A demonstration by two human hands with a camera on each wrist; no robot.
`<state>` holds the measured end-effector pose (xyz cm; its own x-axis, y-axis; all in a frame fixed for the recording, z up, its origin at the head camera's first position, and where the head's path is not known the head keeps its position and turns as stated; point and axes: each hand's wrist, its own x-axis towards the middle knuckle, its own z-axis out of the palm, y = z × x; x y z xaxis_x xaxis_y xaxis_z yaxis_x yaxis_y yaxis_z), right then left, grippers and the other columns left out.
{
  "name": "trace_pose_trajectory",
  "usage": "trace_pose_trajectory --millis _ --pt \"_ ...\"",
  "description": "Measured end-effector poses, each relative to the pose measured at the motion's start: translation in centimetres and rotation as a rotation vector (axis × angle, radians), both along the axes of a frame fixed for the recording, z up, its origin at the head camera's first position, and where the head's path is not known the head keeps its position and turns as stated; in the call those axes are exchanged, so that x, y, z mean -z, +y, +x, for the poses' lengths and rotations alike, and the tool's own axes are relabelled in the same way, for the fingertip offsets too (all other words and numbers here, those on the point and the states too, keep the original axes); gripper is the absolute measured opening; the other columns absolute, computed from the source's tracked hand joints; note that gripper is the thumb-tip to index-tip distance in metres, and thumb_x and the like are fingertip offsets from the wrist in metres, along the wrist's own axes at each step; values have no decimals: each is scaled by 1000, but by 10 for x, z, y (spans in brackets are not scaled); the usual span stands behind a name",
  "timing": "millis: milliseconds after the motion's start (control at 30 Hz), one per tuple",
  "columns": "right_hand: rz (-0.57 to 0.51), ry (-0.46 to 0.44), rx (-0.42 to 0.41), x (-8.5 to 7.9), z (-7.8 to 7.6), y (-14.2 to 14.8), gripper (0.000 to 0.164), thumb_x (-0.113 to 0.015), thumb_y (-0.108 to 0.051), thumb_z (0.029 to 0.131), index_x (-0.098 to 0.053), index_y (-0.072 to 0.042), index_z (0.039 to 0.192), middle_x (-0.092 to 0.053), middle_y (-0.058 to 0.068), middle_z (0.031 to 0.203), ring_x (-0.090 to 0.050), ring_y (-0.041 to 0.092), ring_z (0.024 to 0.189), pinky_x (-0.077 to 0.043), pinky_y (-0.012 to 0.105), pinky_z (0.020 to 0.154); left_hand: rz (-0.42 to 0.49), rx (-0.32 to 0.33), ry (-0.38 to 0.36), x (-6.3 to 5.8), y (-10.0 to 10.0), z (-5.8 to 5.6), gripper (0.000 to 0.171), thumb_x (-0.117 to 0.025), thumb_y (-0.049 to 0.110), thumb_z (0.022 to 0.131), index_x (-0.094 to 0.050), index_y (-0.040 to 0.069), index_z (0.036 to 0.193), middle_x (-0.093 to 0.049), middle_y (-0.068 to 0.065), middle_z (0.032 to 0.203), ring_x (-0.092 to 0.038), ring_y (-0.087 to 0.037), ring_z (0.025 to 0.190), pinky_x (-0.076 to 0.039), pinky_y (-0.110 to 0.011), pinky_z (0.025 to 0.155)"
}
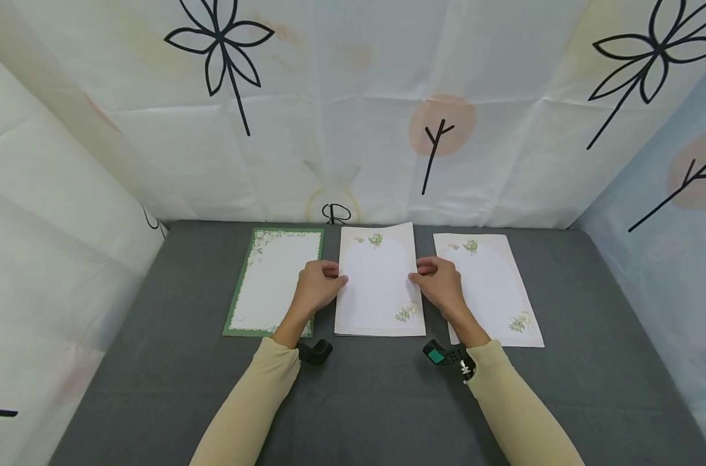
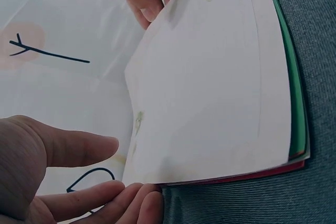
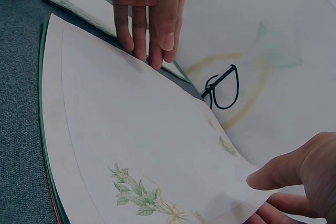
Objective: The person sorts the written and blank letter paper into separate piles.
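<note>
A stack of printed sheets (image 1: 378,285) stands in the middle, its white top sheet decorated with green leaf sprigs. Green and red edges (image 2: 298,119) show beneath that sheet. My left hand (image 1: 320,285) touches the stack's left edge with extended fingers, the thumb (image 2: 84,149) held apart from them. On the opposite edge rests my right hand (image 1: 440,281), its fingers along the side and its thumb (image 3: 273,174) overlapping the sheet's corner in the right wrist view. The top sheet bows, and its far edge rises.
Left of the stack lies a green-bordered sheet (image 1: 236,304); to the right is another sheet with leaf sprigs (image 1: 492,285). A dark grey cloth (image 1: 376,401) covers the table. Printed fabric (image 1: 341,129) hangs behind and at both sides.
</note>
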<state>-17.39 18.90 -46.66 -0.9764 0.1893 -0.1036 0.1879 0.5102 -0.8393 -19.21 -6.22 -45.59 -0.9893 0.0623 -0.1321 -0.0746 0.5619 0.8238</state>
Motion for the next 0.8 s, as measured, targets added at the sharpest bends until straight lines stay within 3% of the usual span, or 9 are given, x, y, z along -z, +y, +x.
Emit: trace_pose_trajectory --millis 167,433,633,800 --pt "-70 8 -9 0 -2 0 39 -71 -6 91 -63 5 128 -68 21 107 -65 32 97 -52 33 79 29 -13 2 0 0 0 37 -72 10 91 -67 -6 124 -71 -18 111 -70 -32 101 -58 -43 81" --pt "-234 19 -52 -4 -3 1 36 -67 2 93 -62 9 129 -66 17 103 -64 15 84 -56 29 76 119 -48 -5 5 -1 -4 43 -74 3 89 -62 -7 130 -69 -20 112 -70 -33 103 -58 -43 83" --pt "-246 25 -65 -8 -3 3 35 -66 1 95 -62 9 129 -65 21 111 -63 22 96 -54 29 81 145 -73 0 3 -1 -4 44 -72 2 90 -62 -6 132 -69 -20 109 -69 -33 101 -57 -44 84" --pt "-256 30 -68 -12 -2 6 36 -66 -1 96 -61 8 131 -64 20 112 -62 21 97 -52 28 81 178 -88 -1 2 0 -4 43 -72 2 89 -63 -4 131 -69 -19 106 -70 -33 100 -57 -44 83"
